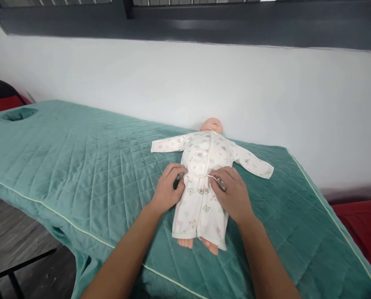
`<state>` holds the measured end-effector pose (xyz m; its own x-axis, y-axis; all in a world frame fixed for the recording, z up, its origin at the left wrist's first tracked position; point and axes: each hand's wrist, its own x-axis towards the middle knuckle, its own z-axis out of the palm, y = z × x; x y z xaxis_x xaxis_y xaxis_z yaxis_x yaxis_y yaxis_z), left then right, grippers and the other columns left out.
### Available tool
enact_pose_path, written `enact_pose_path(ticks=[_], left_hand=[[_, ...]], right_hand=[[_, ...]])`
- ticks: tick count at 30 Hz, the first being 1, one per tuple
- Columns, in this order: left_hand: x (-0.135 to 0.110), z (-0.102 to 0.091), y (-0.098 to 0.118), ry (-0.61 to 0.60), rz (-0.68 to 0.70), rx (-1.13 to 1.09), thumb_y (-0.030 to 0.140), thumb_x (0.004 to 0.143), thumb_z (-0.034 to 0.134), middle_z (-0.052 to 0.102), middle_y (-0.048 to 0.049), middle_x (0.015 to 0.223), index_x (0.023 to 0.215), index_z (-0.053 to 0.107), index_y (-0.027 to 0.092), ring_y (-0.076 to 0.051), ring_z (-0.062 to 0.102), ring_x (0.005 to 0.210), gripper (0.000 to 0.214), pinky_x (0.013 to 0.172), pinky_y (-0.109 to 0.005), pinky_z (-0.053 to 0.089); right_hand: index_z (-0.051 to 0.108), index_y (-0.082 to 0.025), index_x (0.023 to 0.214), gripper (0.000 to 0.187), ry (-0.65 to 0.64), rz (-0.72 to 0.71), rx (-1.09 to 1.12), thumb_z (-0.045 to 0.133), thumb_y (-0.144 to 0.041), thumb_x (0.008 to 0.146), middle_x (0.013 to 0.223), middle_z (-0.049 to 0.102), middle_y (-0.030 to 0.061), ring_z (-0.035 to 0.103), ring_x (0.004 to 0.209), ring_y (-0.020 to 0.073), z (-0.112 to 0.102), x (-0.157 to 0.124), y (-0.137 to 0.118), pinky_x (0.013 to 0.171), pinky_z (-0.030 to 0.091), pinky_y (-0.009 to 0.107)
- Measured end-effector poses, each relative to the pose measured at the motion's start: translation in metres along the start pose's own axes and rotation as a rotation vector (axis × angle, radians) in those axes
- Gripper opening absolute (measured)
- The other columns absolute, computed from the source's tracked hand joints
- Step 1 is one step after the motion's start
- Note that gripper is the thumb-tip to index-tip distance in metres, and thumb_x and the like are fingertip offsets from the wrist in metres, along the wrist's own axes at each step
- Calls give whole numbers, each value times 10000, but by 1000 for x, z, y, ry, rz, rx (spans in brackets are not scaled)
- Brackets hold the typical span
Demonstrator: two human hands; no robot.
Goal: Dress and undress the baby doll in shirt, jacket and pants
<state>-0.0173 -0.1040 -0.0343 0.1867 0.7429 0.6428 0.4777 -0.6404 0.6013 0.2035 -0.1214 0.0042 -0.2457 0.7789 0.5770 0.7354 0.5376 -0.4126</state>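
Note:
A baby doll (211, 124) lies on its back, dressed in white baby clothes (198, 155) with small printed figures. Its long sleeves are spread out to both sides, and bare feet show below the trouser legs (201, 211). At the left side of the doll's waist, my left hand (170, 185) is closed, thumb and fingers pinching the cloth there. My right hand (232, 190) pinches a thin white cord (213, 177) at the right of the waist. The cord's far end is hidden by that hand.
A green quilted cover (111, 174) with pale piping lies over the bed, which has a hole (20, 113) at the far left. Behind stands a white wall (126, 79) below a dark window frame (204, 27). Red chairs (364, 228) flank the bed.

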Motion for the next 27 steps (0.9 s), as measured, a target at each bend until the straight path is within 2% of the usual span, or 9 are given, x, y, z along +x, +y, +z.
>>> enact_pose_path(ticks=[3, 10, 15, 20, 23, 27], left_hand=[[-1, 2, -4, 6, -20, 26, 135, 896, 487, 602, -82, 1103, 1127, 591, 218, -207, 590, 1062, 266, 947, -369, 489], [1, 6, -9, 19, -2, 84, 147, 948, 460, 628, -63, 1015, 1056, 593, 214, -196, 596, 986, 184, 873, -348, 492], [2, 2, -2, 66, 9, -3, 111, 914, 489, 611, -30, 937, 950, 573, 210, -164, 599, 907, 135, 824, -309, 481], [-1, 0, 3, 90, -8, -56, 97, 894, 503, 605, -21, 916, 924, 560, 209, -154, 592, 869, 129, 813, -306, 472], [-1, -1, 4, 60, 4, -78, 78, 882, 501, 606, -27, 929, 942, 558, 204, -155, 581, 875, 151, 817, -308, 463], [0, -1, 3, 3, 24, -96, 76, 874, 494, 592, -35, 929, 965, 561, 199, -165, 560, 876, 167, 819, -320, 457]], right_hand=[[626, -243, 905, 78, 66, 25, 86, 561, -229, 946, 907, 651, 45, 594, 876, 213, 1, -1, -2, 790, 458, 366], [629, -237, 842, 80, 154, 106, 219, 608, -216, 916, 854, 648, 16, 599, 786, 173, 1, -2, -7, 724, 462, 326], [624, -234, 836, 85, 120, 105, 224, 618, -182, 904, 845, 639, 3, 590, 780, 163, 2, -1, -6, 733, 451, 317], [613, -235, 844, 93, 96, 93, 212, 601, -171, 910, 847, 634, 2, 582, 777, 161, 4, -2, -5, 729, 453, 314], [620, -235, 941, 61, 71, 60, 145, 604, -187, 909, 921, 651, 22, 597, 821, 180, 6, -2, -3, 768, 465, 340], [624, -232, 1130, 233, 2, -1, -35, 637, -224, 898, 1075, 649, 65, 616, 990, 248, 10, -1, -5, 848, 461, 402]])
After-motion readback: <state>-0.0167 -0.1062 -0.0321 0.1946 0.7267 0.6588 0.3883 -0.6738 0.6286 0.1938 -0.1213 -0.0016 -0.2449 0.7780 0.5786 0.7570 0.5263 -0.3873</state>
